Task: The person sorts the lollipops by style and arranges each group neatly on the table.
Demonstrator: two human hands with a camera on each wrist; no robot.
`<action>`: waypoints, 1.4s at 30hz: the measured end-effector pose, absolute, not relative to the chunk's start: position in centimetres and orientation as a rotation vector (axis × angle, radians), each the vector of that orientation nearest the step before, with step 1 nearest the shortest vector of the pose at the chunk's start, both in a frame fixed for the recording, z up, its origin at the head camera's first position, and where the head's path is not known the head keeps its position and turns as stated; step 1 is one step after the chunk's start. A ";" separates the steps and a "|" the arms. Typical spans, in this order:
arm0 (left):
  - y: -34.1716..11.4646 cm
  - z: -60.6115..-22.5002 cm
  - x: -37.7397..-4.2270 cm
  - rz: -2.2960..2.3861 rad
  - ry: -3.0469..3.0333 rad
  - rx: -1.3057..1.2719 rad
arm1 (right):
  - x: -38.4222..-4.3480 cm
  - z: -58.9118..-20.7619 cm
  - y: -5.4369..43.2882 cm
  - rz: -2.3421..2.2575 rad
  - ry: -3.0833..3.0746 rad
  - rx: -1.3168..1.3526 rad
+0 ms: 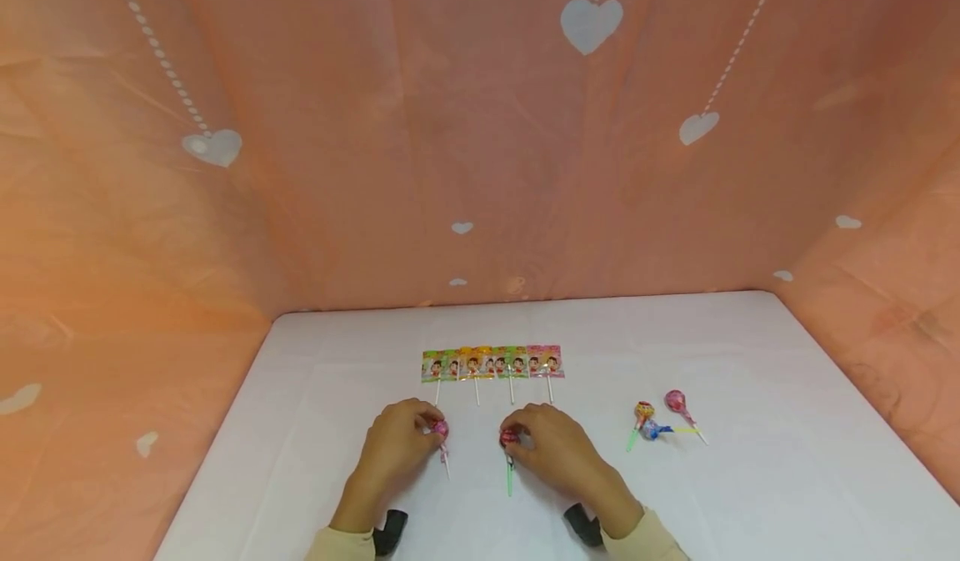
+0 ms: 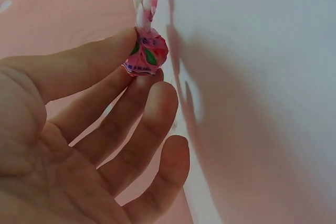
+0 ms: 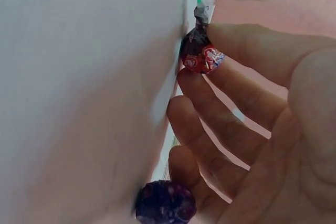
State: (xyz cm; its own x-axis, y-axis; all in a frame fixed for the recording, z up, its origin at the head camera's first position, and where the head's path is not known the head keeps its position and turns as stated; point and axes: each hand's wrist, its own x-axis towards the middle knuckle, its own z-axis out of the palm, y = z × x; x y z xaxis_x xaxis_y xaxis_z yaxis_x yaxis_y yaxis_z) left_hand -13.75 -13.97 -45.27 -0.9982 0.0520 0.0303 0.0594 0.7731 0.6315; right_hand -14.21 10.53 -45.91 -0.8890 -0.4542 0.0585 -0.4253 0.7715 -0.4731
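In the head view my left hand (image 1: 397,440) pinches the round head of a pink-wrapped lollipop (image 1: 441,430) between thumb and fingertips, its white stick pointing toward me. The left wrist view shows green leaf shapes on that pink lollipop (image 2: 149,53). To its right, my right hand (image 1: 555,444) holds a dark red lollipop (image 1: 509,437) by the head, with a green stick toward me. Up close, this red lollipop (image 3: 202,56) has a dark twisted neck and sits between thumb and fingers. Both lollipops are just over the white table (image 1: 300,461).
Behind the hands lies a row of flat-wrapped lollipops (image 1: 474,363) in green, orange and pink, sticks toward me. At right lie a yellow-red lollipop (image 1: 644,411), a blue one (image 1: 651,430) and a pink one (image 1: 677,402). An orange cloth (image 1: 487,169) with hearts surrounds the table.
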 end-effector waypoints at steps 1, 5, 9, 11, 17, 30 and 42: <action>-14.2 -45.1 -13.8 -1.063 -2.943 -0.072 | -14.2 -45.9 10.6 -0.753 2.904 -0.723; -15.1 -44.7 -14.1 -1.090 -2.931 -0.005 | -14.4 -45.9 10.7 -0.750 2.908 -0.711; -16.0 -44.7 -14.3 -1.110 -2.915 0.002 | -14.4 -46.0 10.7 -0.747 2.903 -0.702; -16.3 -44.8 -14.3 -1.097 -2.900 -0.008 | -14.4 -46.0 10.8 -0.750 2.902 -0.698; -16.6 -44.8 -14.4 -0.987 -2.870 -0.014 | -14.4 -46.2 10.8 -0.758 2.929 -0.708; -16.1 -45.1 -14.8 -0.950 -2.919 0.051 | -14.8 -46.1 10.7 -0.783 2.931 -0.700; -16.3 -45.2 -14.2 -0.926 -2.962 0.111 | -15.6 -45.1 10.5 -0.984 2.926 -0.657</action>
